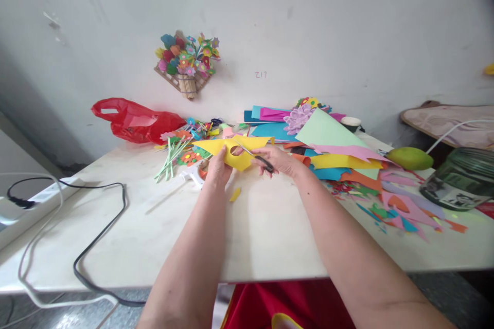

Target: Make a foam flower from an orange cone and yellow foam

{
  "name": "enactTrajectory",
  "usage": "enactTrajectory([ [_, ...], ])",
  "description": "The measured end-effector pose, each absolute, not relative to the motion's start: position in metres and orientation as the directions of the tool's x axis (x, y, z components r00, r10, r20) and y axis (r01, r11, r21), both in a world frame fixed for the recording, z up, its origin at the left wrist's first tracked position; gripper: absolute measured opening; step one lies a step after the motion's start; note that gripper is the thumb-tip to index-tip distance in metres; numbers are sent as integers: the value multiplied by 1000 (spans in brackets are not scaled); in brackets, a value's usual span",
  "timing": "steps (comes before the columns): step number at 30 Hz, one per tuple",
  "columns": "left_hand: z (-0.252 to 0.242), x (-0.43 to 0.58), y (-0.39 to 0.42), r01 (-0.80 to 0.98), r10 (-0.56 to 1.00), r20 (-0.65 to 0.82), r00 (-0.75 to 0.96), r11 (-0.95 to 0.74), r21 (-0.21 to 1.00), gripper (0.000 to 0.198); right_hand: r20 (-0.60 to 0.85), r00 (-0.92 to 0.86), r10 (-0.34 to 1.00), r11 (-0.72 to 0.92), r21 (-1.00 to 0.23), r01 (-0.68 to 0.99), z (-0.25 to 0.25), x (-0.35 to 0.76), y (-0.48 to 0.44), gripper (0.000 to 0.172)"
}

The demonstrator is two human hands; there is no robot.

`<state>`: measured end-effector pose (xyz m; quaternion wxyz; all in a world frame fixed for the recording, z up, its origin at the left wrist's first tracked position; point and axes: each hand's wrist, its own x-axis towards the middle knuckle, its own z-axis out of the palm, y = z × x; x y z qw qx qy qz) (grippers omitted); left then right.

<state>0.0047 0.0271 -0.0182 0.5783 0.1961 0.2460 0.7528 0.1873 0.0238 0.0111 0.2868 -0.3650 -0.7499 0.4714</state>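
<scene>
Yellow foam sheet (239, 151) gripped by left hand (218, 168), scissors (258, 157) in right hand (278, 160)

A pale, scuffed wall (328, 25) fills the back of the room, marked with faint grey smudges and a small reddish scribble (261, 74). A craft bouquet of coloured paper flowers (187, 61) hangs on it. Below runs a white tabletop (127, 216), evenly lit by soft daylight. On the left, a white power strip (46, 193) lies on a low ledge, with a black cable (100, 236) and a white cable (29, 262) trailing over the table edge. The floor (69, 316) beneath is grey and glossy. A padded beige surface (443, 118) stands at the far right.
</scene>
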Motion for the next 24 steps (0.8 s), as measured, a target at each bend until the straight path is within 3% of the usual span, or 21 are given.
enactTrajectory([
  [5,-20,4,28,-761,978,31,-208,-182,623,22,86,-634,768,317,-912,260,13,193,25,39],
  [18,-23,0,26,-709,992,110,-60,-120,695,28,-128,-743,656,102,-961,256,29,222,20,49],
  [24,-25,-1,26,-705,988,142,-57,-140,696,28,-68,-746,662,55,-989,139,42,237,18,48],
])
